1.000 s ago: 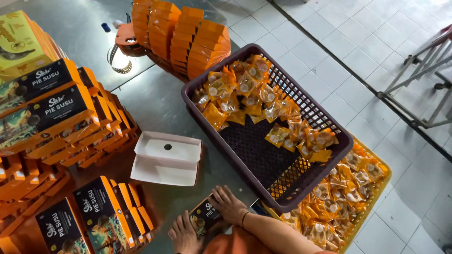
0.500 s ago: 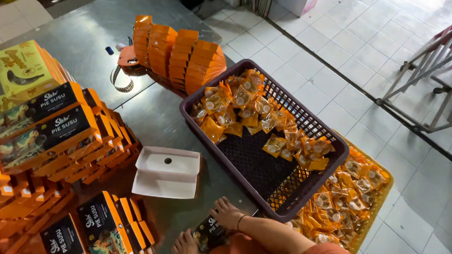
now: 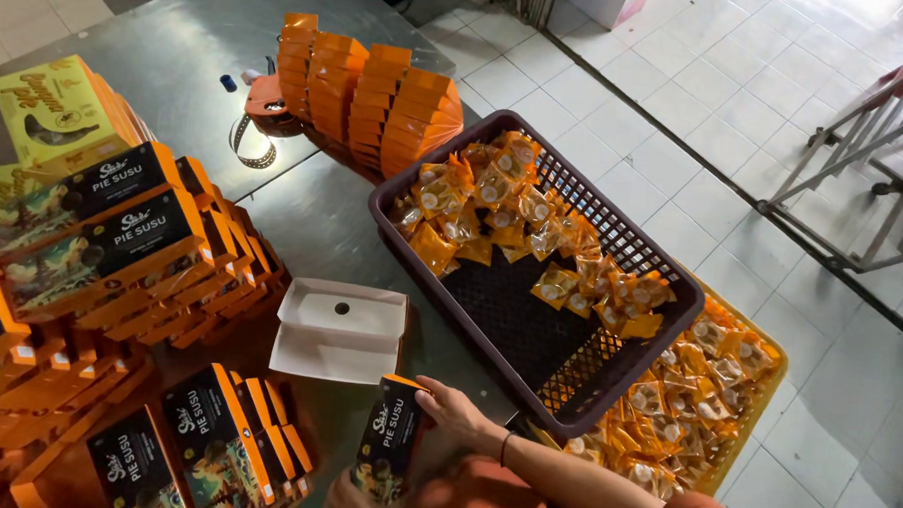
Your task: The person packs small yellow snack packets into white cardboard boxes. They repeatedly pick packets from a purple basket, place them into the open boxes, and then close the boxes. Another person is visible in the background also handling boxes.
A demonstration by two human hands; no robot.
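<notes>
Hands meet low at the desk (image 3: pixel 303 214) edge: the right hand (image 3: pixel 453 416) wraps the top of a dark-and-orange carton (image 3: pixel 387 452), and the left hand (image 3: pixel 348 499) props it from below, mostly cut off. A second ago the carton sat lower; now it stands upright. An open white tray (image 3: pixel 337 330) lies just beside it, the purple basket (image 3: pixel 607 385) of orange packets (image 3: pixel 493 200) near.

right hand (image 3: pixel 453 412) fingers curled, forearm bent, left hand (image 3: pixel 348 499) low
</notes>
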